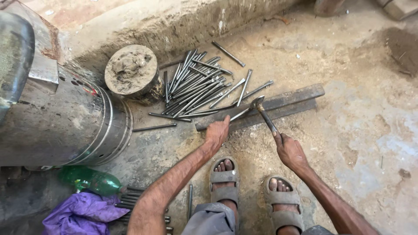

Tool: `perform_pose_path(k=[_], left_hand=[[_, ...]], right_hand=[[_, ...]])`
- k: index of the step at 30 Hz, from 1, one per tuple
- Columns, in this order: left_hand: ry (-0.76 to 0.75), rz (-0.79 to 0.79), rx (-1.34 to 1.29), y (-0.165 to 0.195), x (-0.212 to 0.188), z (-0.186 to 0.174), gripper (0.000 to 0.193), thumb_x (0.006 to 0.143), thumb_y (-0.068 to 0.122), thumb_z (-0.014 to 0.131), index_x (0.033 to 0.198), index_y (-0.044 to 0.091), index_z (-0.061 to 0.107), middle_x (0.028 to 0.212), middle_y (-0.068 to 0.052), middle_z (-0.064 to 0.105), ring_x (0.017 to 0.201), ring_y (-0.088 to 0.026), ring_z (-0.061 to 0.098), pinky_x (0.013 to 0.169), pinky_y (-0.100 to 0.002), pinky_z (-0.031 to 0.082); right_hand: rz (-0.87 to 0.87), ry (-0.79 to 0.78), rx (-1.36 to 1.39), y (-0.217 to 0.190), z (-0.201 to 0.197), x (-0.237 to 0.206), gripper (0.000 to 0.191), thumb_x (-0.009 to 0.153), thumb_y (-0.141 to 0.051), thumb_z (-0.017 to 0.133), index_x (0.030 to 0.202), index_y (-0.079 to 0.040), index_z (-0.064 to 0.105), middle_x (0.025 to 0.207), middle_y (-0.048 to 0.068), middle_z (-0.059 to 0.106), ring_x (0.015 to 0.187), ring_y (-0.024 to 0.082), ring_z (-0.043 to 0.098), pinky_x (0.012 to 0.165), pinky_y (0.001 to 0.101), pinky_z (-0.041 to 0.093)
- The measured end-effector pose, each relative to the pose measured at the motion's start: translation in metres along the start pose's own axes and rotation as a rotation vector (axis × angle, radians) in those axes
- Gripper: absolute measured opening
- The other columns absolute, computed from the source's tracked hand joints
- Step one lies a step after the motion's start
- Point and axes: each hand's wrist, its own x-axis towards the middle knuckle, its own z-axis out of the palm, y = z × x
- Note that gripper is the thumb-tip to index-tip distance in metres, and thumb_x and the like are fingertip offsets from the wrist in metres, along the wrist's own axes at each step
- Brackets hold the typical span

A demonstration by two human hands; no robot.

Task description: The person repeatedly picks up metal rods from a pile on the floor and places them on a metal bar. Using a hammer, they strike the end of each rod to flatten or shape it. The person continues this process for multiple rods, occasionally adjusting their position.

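Hands work low over a dusty concrete floor, seen from the head camera. The left hand [216, 132] is closed on a thin steel rod [240, 114], pinning it across a flat iron bar [287, 104] lying mid-floor. The right hand [289, 152] is wrapped round the handle of a hammer [262, 112] whose head meets the rod's tip. The rod looks stiff, light and smooth, best held at its near end. A heap of rods [193, 87] lies toward the far edge, beside a mud-capped cylinder [131, 72].
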Motion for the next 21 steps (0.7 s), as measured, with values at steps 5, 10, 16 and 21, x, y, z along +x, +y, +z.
perform_pose_path(k=[5, 10, 16, 21], left_hand=[[-0.041, 0.010, 0.125, 0.010, -0.015, -0.021, 0.014, 0.106, 0.009, 0.041, 0.119, 0.005, 0.045, 0.068, -0.006, 0.066, 0.052, -0.015, 0.066, 0.034, -0.031, 0.051], [-0.038, 0.021, 0.164, 0.012, -0.012, -0.039, 0.011, 0.110, 0.012, 0.038, 0.115, 0.008, 0.047, 0.067, -0.004, 0.061, 0.051, -0.012, 0.060, 0.030, -0.030, 0.042], [0.238, 0.110, 0.117, 0.010, -0.021, -0.051, 0.021, 0.099, 0.013, 0.051, 0.120, 0.010, 0.052, 0.072, -0.008, 0.070, 0.062, -0.023, 0.071, 0.047, -0.035, 0.053], [0.147, 0.093, 0.126, 0.019, -0.035, -0.035, 0.041, 0.097, 0.014, 0.053, 0.138, 0.013, 0.052, 0.073, -0.010, 0.072, 0.062, -0.025, 0.074, 0.048, -0.039, 0.058]], right_hand=[[0.186, -0.111, 0.297, -0.087, -0.109, -0.025, 0.057, 0.100, -0.056, 0.032, 0.107, -0.009, 0.063, 0.061, 0.000, 0.052, 0.045, 0.011, 0.041, 0.035, 0.0319, 0.036], [-0.458, 0.515, 0.372, -0.073, -0.133, -0.014, 0.058, 0.110, -0.057, 0.022, 0.097, -0.009, 0.050, 0.064, -0.001, 0.038, 0.044, 0.007, 0.035, 0.038, 0.0292, 0.029], [-0.017, -0.053, -0.076, -0.049, -0.054, -0.012, 0.051, 0.117, -0.045, 0.031, 0.100, -0.002, 0.053, 0.061, 0.003, 0.045, 0.043, 0.009, 0.039, 0.037, 0.0301, 0.033], [-0.078, 0.193, 0.147, -0.034, -0.101, -0.014, 0.047, 0.116, -0.037, 0.032, 0.103, -0.001, 0.058, 0.061, 0.005, 0.049, 0.042, 0.011, 0.041, 0.032, 0.0319, 0.035]])
